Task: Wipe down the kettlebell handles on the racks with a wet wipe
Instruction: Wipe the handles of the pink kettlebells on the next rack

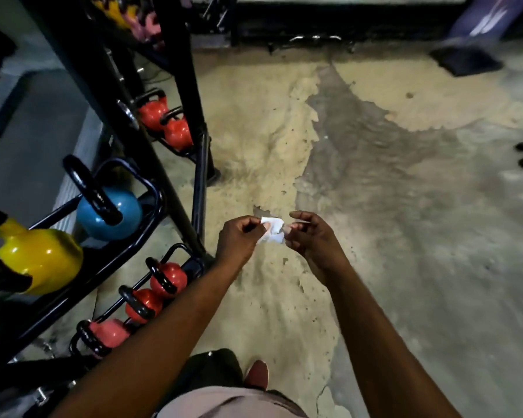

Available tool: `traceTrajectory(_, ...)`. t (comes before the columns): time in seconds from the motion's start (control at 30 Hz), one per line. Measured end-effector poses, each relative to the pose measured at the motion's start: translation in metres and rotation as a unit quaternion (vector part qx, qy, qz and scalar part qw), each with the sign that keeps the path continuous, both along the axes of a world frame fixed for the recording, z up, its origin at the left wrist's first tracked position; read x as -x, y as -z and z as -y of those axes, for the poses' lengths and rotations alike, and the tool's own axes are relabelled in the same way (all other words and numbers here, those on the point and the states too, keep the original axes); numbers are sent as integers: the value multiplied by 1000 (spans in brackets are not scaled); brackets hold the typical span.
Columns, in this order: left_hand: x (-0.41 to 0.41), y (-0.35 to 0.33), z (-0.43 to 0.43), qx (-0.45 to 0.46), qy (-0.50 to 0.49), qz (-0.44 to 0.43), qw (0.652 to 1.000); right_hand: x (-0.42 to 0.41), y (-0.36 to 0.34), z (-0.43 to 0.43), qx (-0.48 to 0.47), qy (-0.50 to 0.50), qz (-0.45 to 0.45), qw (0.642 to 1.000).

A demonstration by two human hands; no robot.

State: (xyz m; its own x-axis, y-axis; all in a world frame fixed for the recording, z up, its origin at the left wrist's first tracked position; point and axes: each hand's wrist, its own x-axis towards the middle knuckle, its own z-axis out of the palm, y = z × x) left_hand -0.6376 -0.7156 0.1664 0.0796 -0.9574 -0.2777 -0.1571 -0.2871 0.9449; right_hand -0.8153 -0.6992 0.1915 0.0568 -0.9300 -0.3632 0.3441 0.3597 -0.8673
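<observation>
Both hands pinch the wet wipe over the floor — left hand and right hand at opposite ends, fingers curled. Wipe crumpled, long axis roughly left-right. Rack with kettlebells on the left — untouched.

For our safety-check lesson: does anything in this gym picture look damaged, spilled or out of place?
The floor stands out: its tan coating seems flaked away in ragged patches, baring grey concrete. The kettlebells sit in their racks; the left hand and right hand pinch a white wipe.
</observation>
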Motion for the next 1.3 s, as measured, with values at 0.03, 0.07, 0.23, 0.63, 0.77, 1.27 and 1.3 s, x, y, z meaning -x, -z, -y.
traceTrajectory(0.03,6,-4,8,12,2,3,1000,6,-9,11,17,-10,2,1000)
traceTrajectory(0.07,13,-9,17,19,3,-1,1000,12,-15,22,35,-25,-8,999)
traceTrajectory(0.23,40,-21,74,40,-24,-60,997,35,-24,85,133,-54,-243,959)
traceTrajectory(0.63,75,-20,319,50,-14,-74,996,63,-22,333,10,-85,-121,989)
traceTrajectory(0.77,70,-27,398,41,-2,-57,998,61,-21,424,-6,-95,-126,987)
traceTrajectory(1.27,45,-1,721,42,-115,-21,992,31,-10,791,32,-306,-82,948)
traceTrajectory(1.3,46,-2,745,31,-127,-30,991,30,-11,818,32,-307,-90,947)
